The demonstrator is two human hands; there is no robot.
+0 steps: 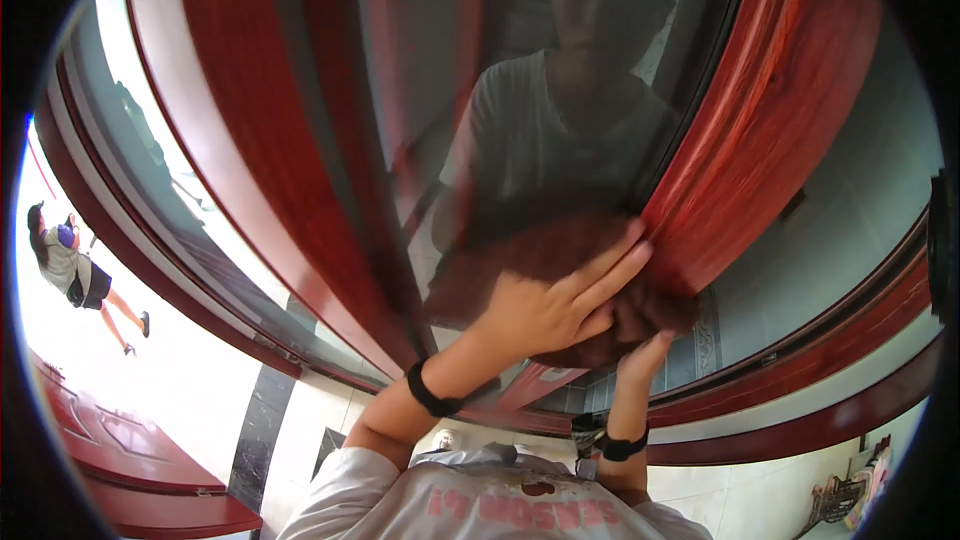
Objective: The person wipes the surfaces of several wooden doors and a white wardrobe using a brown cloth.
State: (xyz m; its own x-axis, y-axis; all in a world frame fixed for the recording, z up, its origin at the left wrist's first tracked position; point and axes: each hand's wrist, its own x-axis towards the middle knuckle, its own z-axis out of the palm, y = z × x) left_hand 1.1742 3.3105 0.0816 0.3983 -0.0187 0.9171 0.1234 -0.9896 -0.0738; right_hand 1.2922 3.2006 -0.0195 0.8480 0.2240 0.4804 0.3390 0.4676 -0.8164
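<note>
A brown cloth [480, 275] lies against the dark glass pane [410, 70] of a red-framed door. My left hand [550, 312] presses flat on the cloth, its fingers stretched toward the red frame [755, 120] at the right edge of the pane. Lower and to the right, my right hand [645, 360] holds the bunched end of the cloth by the frame. Its thumb shows, while most of its fingers are hidden by the cloth. Both wrists wear black bands.
Another red frame upright [250, 110] stands left of the pane. A red panelled door [120, 430] is at lower left. Outside on the left, a person [70, 260] stands on bright ground. A dark wire basket [838, 500] is at lower right. Red rails [780, 420] cross the right side.
</note>
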